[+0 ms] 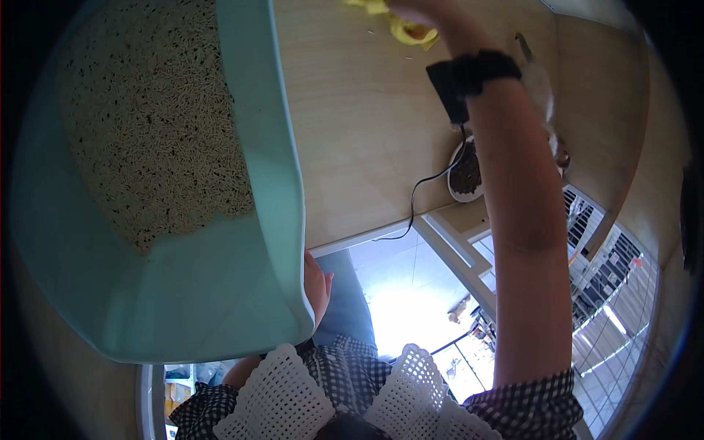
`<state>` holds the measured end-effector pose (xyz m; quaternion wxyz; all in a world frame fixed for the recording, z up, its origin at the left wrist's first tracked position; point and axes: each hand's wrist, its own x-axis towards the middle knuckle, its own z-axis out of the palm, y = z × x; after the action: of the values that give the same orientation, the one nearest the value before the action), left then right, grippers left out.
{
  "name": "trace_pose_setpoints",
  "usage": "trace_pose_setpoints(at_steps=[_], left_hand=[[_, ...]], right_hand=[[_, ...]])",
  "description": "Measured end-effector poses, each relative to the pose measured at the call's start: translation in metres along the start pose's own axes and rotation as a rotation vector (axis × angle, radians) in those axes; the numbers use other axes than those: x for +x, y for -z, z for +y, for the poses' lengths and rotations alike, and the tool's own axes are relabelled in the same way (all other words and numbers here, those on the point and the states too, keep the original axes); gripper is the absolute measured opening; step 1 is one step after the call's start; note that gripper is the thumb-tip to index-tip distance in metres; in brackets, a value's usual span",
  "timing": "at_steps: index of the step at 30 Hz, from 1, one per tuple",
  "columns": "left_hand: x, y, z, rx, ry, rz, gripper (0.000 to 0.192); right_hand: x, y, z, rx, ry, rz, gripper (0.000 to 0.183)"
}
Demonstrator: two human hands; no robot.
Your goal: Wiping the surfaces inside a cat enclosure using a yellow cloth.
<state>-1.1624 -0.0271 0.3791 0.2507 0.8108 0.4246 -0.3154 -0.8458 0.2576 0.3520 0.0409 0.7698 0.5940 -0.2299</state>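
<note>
A teal plastic litter box [214, 291] fills the left side of the view. Pellet cat litter [159, 121] with dark specks lies toward its far end, and the plastic nearest me is bare. My left hand [316, 289] grips the box from outside at its near right corner; most of its fingers are hidden behind the wall. At the top edge, my right hand [421, 10] is on a crumpled yellow cloth [410, 33] over the wooden floor panel [352, 121]. The picture's edge cuts off part of that hand.
A white bowl of brown kibble [466, 173] sits beside my right forearm. Past the forearm is a pale cat [536, 82], partly hidden. A black cable [413, 198] hangs from my wrist device [448, 91]. White frame bars [456, 247] border the enclosure's near opening. Litter bits dot the panel.
</note>
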Motion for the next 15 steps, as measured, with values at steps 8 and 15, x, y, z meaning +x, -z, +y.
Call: trace_pose_setpoints(at_steps=[8, 15], left_hand=[[0.002, -0.004, 0.004, 0.054, -0.093, 0.017, 0.083], [0.000, 0.006, 0.008, 0.075, -0.092, 0.045, 0.083]], right_hand=[[-0.134, -0.068, -0.038, -0.143, 0.005, 0.261, 0.039], [-0.203, -0.099, -0.071, 0.182, -0.030, 0.284, 0.027]])
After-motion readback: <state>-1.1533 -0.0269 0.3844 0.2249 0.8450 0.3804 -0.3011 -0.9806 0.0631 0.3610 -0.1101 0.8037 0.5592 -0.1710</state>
